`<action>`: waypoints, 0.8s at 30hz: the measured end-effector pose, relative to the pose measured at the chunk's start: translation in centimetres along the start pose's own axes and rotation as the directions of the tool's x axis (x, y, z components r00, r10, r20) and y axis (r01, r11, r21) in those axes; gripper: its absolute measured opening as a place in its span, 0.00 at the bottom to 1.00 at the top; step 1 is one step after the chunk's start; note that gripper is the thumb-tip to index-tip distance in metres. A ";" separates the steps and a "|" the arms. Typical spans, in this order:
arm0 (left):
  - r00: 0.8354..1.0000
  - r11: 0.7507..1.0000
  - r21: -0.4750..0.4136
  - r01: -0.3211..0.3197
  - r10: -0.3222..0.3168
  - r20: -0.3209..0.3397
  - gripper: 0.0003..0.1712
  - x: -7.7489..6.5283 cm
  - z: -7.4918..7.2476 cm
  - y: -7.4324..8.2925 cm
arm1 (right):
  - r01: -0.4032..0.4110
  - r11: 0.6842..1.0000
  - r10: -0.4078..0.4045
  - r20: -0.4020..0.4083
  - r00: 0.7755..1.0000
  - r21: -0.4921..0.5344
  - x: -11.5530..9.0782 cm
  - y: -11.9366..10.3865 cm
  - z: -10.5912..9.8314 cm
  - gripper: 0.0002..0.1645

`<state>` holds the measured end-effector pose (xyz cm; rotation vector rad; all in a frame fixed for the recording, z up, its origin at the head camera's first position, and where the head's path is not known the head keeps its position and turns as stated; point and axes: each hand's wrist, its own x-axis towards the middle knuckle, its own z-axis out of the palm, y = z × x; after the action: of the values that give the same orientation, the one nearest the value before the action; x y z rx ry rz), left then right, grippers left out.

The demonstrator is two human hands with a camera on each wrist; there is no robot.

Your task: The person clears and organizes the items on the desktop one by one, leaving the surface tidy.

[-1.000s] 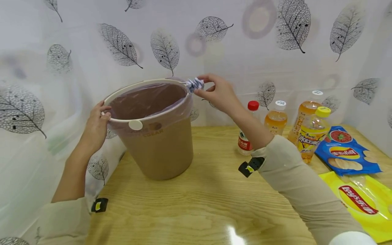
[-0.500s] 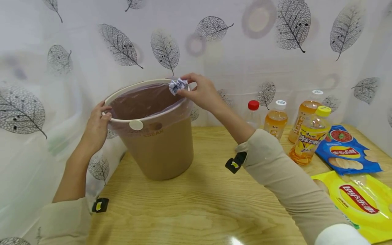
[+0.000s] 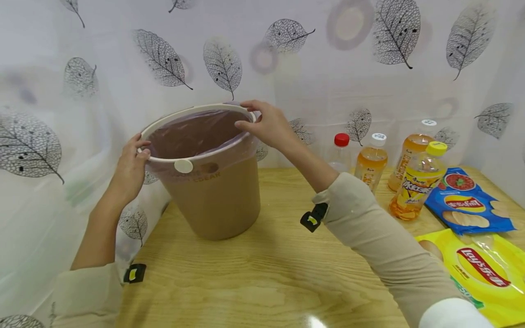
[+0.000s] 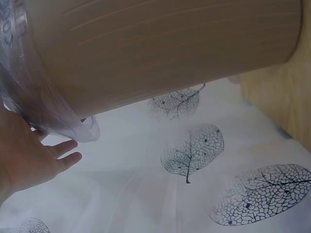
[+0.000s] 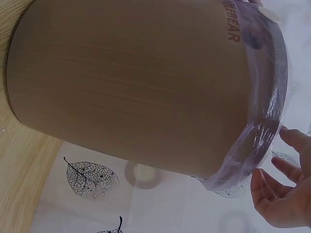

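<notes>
A brown trash can (image 3: 221,205) with a cream rim stands on the table, lined with a thin purple bag (image 3: 242,149). My left hand (image 3: 130,175) grips the rim at its left side, thumb outside and fingers over the edge; the left wrist view shows this hand (image 4: 29,158) beside the gathered bag. At the right side of the rim, my right hand (image 3: 268,125) has its fingers and thumb spread, with nothing between them. The right wrist view has these loosely bent fingers (image 5: 265,187) close by the bag's edge. The crumpled paper cannot be seen; the can's bottom is hidden.
To the right stand a red-capped bottle (image 3: 341,150), two white-capped orange drinks (image 3: 371,166) and a yellow-capped bottle (image 3: 416,187). A blue chip bag (image 3: 469,205) and a yellow chip bag (image 3: 484,273) lie nearby. A leaf-print curtain (image 3: 295,82) hangs behind the wooden table (image 3: 246,282).
My right hand moved left to the trash can's opening with a crumpled paper ball, then let it go; the paper is gone from view. The left hand stayed on the rim.
</notes>
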<state>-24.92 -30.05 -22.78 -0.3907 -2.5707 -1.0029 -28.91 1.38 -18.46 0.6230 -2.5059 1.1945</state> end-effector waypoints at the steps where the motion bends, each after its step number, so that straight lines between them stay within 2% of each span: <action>1: 1.000 1.000 0.000 0.001 -0.001 0.000 0.29 0.0 0.0 0.0 | -0.001 1.000 0.001 -0.001 1.000 0.001 0.0 0.0 0.0 0.31; 9: 1.000 1.000 -0.007 0.012 -0.012 0.010 0.29 0.2 -0.1 0.1 | 0.007 1.000 -0.006 -0.037 0.999 0.019 -0.6 0.4 -0.9 0.30; 14: 1.000 1.000 -0.010 0.008 -0.008 0.012 0.29 0.1 0.0 0.2 | 0.001 1.000 -0.001 -0.055 0.998 0.007 -1.7 1.3 -2.3 0.31; 21: 1.000 1.000 -0.008 -0.012 0.012 0.000 0.29 0.0 0.0 0.3 | -0.061 0.997 0.064 -0.078 0.995 0.037 -3.9 2.8 -4.6 0.32; 24: 1.000 1.000 -0.003 -0.011 0.011 0.000 0.29 -0.1 -0.1 0.2 | -0.088 0.996 0.088 -0.096 0.991 0.013 -4.7 3.7 -5.5 0.32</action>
<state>-24.76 -29.92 -22.63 -0.4053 -2.5640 -1.0035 -26.25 9.00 -19.54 0.4497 -2.4712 1.2360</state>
